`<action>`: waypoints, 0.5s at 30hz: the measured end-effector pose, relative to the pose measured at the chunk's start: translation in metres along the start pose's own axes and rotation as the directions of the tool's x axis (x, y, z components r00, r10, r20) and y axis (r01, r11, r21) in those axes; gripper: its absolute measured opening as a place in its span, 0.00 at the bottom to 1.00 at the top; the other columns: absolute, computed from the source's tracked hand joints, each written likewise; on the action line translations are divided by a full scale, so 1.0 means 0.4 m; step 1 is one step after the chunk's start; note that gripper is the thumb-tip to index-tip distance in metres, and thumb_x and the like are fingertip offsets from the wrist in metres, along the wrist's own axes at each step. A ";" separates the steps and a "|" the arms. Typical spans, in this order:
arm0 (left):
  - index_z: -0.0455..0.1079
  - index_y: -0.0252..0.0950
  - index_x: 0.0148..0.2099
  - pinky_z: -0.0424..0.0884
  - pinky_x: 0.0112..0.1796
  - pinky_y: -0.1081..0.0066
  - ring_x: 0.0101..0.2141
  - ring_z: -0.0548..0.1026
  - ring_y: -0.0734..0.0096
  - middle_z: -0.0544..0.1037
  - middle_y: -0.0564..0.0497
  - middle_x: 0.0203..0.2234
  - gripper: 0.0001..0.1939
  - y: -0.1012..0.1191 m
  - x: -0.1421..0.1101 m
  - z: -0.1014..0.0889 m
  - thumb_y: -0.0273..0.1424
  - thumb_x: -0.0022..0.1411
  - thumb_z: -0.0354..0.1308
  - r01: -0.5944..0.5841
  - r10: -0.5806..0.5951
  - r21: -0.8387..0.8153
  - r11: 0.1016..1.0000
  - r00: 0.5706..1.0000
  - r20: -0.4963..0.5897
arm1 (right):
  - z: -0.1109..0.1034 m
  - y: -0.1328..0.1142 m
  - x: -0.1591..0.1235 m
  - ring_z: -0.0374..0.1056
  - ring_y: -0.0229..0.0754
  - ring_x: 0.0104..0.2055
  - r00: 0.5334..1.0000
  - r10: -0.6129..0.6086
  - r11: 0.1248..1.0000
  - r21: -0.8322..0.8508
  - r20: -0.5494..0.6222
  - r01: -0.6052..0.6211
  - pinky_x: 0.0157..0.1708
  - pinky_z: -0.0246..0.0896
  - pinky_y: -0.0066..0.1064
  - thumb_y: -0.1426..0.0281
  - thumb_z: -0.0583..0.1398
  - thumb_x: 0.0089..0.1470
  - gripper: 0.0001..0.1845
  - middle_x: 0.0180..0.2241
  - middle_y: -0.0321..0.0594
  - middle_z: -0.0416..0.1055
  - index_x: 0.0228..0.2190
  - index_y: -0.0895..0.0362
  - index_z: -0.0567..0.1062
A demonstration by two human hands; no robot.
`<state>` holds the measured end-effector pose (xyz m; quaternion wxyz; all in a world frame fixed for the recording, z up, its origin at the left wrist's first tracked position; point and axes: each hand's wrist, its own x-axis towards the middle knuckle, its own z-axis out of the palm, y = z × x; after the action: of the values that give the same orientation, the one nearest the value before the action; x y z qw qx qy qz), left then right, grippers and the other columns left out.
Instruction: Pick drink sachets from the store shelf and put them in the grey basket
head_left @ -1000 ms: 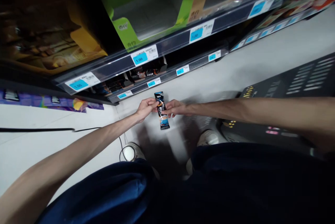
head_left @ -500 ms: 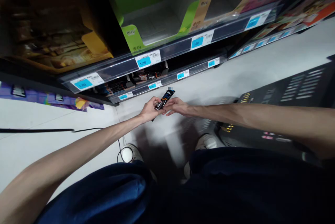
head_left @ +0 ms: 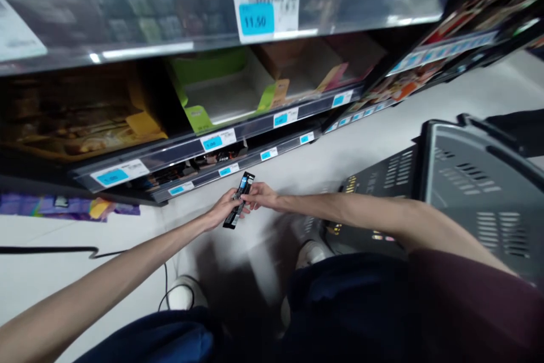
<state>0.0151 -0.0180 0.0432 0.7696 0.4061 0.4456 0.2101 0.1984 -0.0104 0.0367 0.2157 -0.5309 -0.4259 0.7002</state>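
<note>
A slim black snack packet (head_left: 245, 182) with blue and white print hangs in front of the lowest shelf, tilted with its top to the right. My left hand (head_left: 224, 207) is closed on its left side, with the thumb over the front. From the right, my right hand (head_left: 261, 195) pinches the packet near its middle, fingertips partly behind it. Just beyond my hands, dark packets (head_left: 221, 155) lie in the low shelf. Above them stands a green display box (head_left: 199, 116) with a bare inside.
A grey basket (head_left: 467, 176) with slotted sides stands at the right. Price tags line the shelf edges (head_left: 255, 125). Purple packages (head_left: 63, 208) hang low at the left. A black cable (head_left: 51, 250) crosses the pale floor near my left shoe (head_left: 181, 295).
My view has tilted up, bringing a higher shelf and the basket into sight. The packet has turned so a different printed side shows, and both hands still grip it.
</note>
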 end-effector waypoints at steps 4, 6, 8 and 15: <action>0.62 0.37 0.43 0.71 0.25 0.71 0.24 0.75 0.70 0.75 0.51 0.29 0.22 0.040 0.035 -0.002 0.45 0.54 0.63 -0.125 0.123 0.141 0.982 0.992 0.022 | -0.018 -0.046 0.006 0.69 0.36 0.22 0.999 -0.037 0.999 -0.021 -0.023 0.037 0.21 0.64 0.25 0.50 0.70 0.39 0.27 0.20 0.36 0.73 0.24 0.57 0.66; 0.62 0.37 0.45 0.70 0.25 0.71 0.24 0.74 0.71 0.74 0.53 0.28 0.24 0.060 0.055 -0.005 0.46 0.54 0.63 -0.170 0.166 0.150 0.974 0.985 0.039 | -0.028 -0.070 0.007 0.69 0.36 0.22 0.997 -0.068 0.998 -0.005 -0.034 0.068 0.21 0.63 0.25 0.49 0.70 0.37 0.28 0.20 0.36 0.73 0.24 0.58 0.66; 0.62 0.37 0.47 0.70 0.26 0.70 0.24 0.74 0.70 0.74 0.53 0.28 0.26 0.073 0.071 -0.010 0.47 0.53 0.64 -0.182 0.176 0.137 0.974 0.983 0.055 | -0.036 -0.088 0.010 0.69 0.36 0.22 0.994 -0.089 0.996 0.004 -0.060 0.089 0.21 0.63 0.25 0.47 0.69 0.36 0.30 0.20 0.35 0.72 0.25 0.58 0.67; 0.66 0.33 0.42 0.65 0.26 0.69 0.22 0.70 0.69 0.76 0.45 0.26 0.31 0.085 0.064 -0.029 0.59 0.60 0.46 0.076 -0.066 -0.052 0.996 0.984 0.164 | -0.067 -0.139 0.043 0.69 0.36 0.22 0.992 -0.121 0.993 -0.010 0.029 0.121 0.22 0.63 0.26 0.46 0.70 0.32 0.32 0.20 0.35 0.72 0.23 0.59 0.67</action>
<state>0.0196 0.0242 0.0545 0.8216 0.3834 0.3896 0.1617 0.2090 0.0424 0.0711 0.2486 -0.4956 -0.4643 0.6907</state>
